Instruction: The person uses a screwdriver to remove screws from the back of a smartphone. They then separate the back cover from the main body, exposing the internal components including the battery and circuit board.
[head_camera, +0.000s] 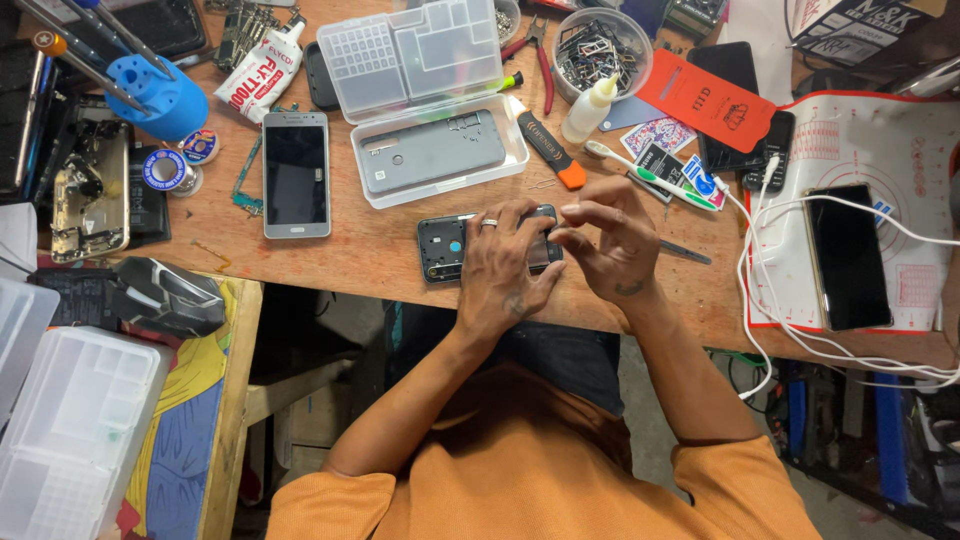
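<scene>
An opened dark phone body (443, 246) lies on the wooden bench (380, 250) in front of me. My left hand (505, 270), with a ring on one finger, rests on top of it and pins it down. My right hand (612, 240) hovers at the phone's right end, thumb and forefinger pinched together on something too small to make out. The phone's right half is hidden under both hands.
A silver phone (296, 174) lies to the left. Behind are a clear parts box (420, 60) holding a grey back cover (432, 150), an orange-tipped tool (548, 148), a glue bottle (588, 108) and red pliers (546, 62). A charging phone (848, 256) sits on a white mat at right.
</scene>
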